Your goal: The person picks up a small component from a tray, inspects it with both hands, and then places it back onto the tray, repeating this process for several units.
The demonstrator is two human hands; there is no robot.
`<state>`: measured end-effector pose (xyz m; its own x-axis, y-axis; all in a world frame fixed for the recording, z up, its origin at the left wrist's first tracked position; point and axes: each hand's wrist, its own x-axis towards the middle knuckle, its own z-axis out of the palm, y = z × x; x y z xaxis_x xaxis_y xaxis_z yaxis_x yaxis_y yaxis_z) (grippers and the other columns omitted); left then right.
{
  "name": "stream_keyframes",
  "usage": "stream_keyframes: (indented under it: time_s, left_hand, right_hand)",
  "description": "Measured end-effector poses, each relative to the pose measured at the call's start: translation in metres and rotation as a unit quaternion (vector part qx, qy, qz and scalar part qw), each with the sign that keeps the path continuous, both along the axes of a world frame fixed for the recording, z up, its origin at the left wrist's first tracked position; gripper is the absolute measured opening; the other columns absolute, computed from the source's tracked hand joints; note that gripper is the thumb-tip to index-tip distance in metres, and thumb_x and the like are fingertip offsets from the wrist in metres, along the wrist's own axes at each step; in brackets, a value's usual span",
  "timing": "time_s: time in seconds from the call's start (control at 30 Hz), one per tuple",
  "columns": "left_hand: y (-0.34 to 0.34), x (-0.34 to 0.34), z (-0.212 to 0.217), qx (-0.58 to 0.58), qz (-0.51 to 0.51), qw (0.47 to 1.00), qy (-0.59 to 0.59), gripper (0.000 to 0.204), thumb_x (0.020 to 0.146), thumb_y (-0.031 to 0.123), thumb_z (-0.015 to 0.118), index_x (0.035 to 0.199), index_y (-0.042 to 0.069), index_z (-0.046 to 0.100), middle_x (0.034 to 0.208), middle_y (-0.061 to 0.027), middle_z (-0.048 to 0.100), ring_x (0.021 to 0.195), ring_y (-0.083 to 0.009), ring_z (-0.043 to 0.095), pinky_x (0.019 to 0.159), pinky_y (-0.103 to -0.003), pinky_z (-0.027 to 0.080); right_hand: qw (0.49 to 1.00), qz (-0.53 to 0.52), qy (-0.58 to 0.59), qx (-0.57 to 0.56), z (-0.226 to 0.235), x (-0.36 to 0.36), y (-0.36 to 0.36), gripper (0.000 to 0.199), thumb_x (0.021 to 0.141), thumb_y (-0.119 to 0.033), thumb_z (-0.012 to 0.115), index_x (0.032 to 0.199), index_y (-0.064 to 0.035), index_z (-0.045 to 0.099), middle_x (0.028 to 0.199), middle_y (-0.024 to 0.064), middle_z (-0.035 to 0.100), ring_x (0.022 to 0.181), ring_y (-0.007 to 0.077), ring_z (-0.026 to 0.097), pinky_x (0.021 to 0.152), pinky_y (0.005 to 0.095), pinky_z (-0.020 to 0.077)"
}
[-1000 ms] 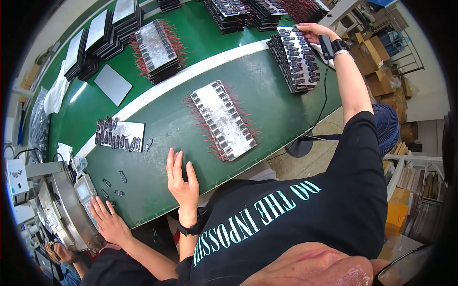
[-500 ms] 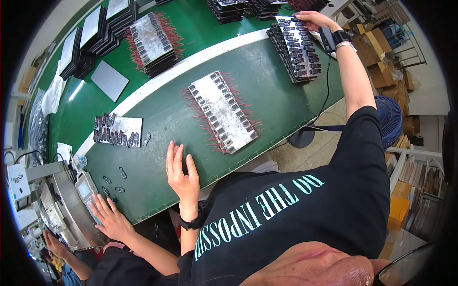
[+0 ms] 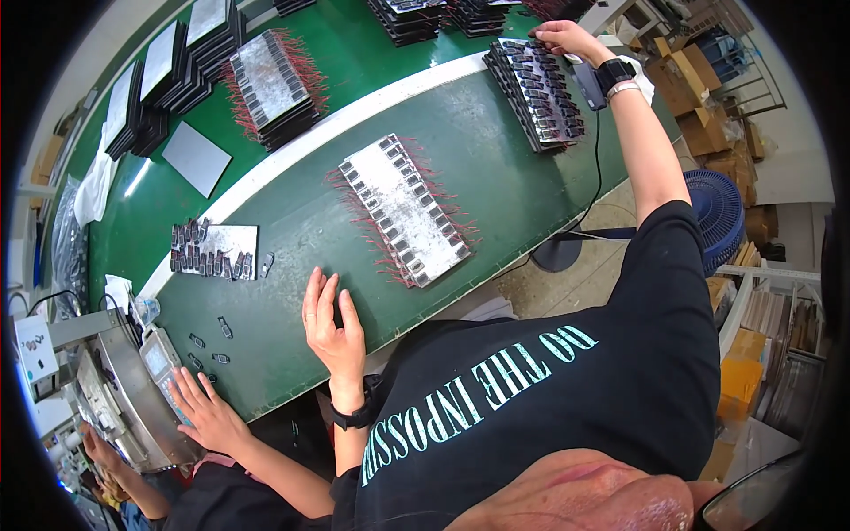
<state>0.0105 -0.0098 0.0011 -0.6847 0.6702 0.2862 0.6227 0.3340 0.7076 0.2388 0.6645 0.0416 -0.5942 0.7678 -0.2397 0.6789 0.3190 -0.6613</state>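
At far right, the plate stack (image 3: 537, 97) is reached by the right hand (image 3: 567, 38), its closure unverifiable. The left hand (image 3: 336, 334) is seen empty, thumb apart. Stack handling is judged underway; an edge pinch is needed.

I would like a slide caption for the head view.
Right hand at a loaded plate stack, open left hand at the green bench.

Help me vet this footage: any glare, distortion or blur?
Head view: a bright glare streak marks the green tabletop left of the gray plate; head view: the white strip looks bowed, consistent with fisheye distortion; head view: the left hand looks reasonably sharp.
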Motion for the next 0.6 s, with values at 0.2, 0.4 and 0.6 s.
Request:
stream_keyframes:
  time_s: [0.2,0.4,0.6]
  left_hand:
    - [-0.004,0.002,0.002,0.007,0.007,1.0,0.007,0.026,0.092,0.003,0.065,0.118,0.003,0.071,0.136,-0.0137,0.063,0.122,-0.0332,0.061,0.103,-0.042,0.048]
    - [0.005,-0.003,-0.002,0.026,-0.018,0.999,0.008,0.024,0.091,0.004,0.068,0.114,0.004,0.072,0.131,-0.0138,0.066,0.12,-0.0332,0.062,0.104,-0.043,0.048]
    - [0.005,-0.002,-0.005,0.023,-0.007,0.999,0.04,0.023,0.089,0.005,0.069,0.112,0.004,0.072,0.126,-0.0136,0.068,0.118,-0.0341,0.063,0.105,-0.044,0.048]
  right_hand:
    - [0.955,0.05,0.097,0.275,0.032,0.009,-0.086,0.037,0.102,-0.024,0.063,0.134,-0.0052,0.062,0.116,0.002,0.069,0.104,0.0129,0.063,0.093,0.0261,0.0489]
    - [0.969,0.068,0.152,0.18,0.068,0.015,-0.21,0.036,0.102,-0.021,0.06,0.133,-0.0012,0.062,0.119,0.0066,0.069,0.111,0.0165,0.063,0.098,0.0274,0.0475]
    - [0.96,0.252,0.097,0.073,0.059,-0.032,-0.381,0.023,0.101,-0.015,0.06,0.115,0.0,0.07,0.114,0.0086,0.071,0.1,0.0159,0.067,0.089,0.0285,0.0508]
